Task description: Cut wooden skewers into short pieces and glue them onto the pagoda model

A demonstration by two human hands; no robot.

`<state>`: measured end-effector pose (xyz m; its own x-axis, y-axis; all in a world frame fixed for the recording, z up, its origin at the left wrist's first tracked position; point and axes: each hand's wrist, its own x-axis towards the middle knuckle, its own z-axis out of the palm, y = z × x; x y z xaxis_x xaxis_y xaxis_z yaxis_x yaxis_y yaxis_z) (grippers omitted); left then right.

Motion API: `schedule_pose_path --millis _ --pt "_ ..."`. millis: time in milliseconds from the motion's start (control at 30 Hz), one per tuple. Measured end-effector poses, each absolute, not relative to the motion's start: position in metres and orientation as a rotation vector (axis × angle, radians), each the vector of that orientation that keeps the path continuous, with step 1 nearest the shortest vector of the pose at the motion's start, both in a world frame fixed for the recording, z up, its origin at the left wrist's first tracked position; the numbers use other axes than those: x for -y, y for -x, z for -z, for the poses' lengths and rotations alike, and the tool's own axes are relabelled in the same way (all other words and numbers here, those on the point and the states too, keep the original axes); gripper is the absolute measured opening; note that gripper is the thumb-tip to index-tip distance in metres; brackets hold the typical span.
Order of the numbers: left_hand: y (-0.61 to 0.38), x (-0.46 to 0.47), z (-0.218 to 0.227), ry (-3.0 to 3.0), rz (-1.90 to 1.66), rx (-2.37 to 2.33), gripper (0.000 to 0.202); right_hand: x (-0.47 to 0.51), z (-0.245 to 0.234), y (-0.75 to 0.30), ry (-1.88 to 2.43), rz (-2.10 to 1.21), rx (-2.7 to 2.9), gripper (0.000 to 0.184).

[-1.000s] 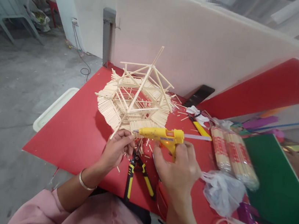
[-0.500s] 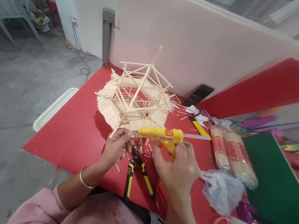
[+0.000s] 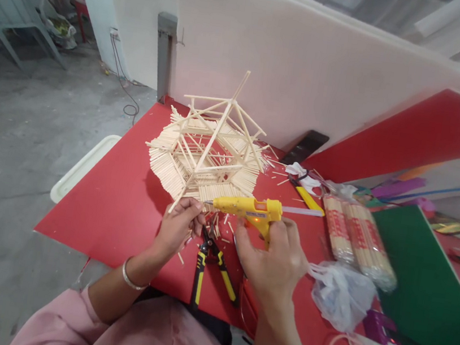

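Observation:
My right hand (image 3: 274, 253) is wrapped round the grip of a yellow hot glue gun (image 3: 246, 204), which has a clear glue stick out of its back. The gun's nozzle points left, close to the fingertips of my left hand (image 3: 180, 225). Those fingers are pinched together at the near edge of a model built of wooden sticks (image 3: 210, 158); what they hold is too small to make out. The model has a flared skirt of close-set sticks and an open frame on top. Below the gun lie black and yellow pliers (image 3: 210, 267) among cut stick ends.
On the right are wrapped stick bundles (image 3: 357, 242), a plastic bag (image 3: 341, 294), a yellow-handled tool (image 3: 307, 197) and a green board (image 3: 431, 292). A black phone-like object (image 3: 306, 146) leans by the white wall panel (image 3: 312, 75). Everything rests on a red table (image 3: 101, 206). A person sits far left.

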<state>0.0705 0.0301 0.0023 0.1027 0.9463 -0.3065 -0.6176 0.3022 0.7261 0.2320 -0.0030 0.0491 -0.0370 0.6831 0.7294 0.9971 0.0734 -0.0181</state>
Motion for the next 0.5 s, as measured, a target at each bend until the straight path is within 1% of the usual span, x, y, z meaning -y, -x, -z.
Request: schedule_pose_path --millis 500 --pt "-0.0721 -0.0297 -0.0026 -0.489 -1.216 -0.9 0.035 0.0091 -0.0477 -0.2367 1.712 0.714 1.753 0.026"
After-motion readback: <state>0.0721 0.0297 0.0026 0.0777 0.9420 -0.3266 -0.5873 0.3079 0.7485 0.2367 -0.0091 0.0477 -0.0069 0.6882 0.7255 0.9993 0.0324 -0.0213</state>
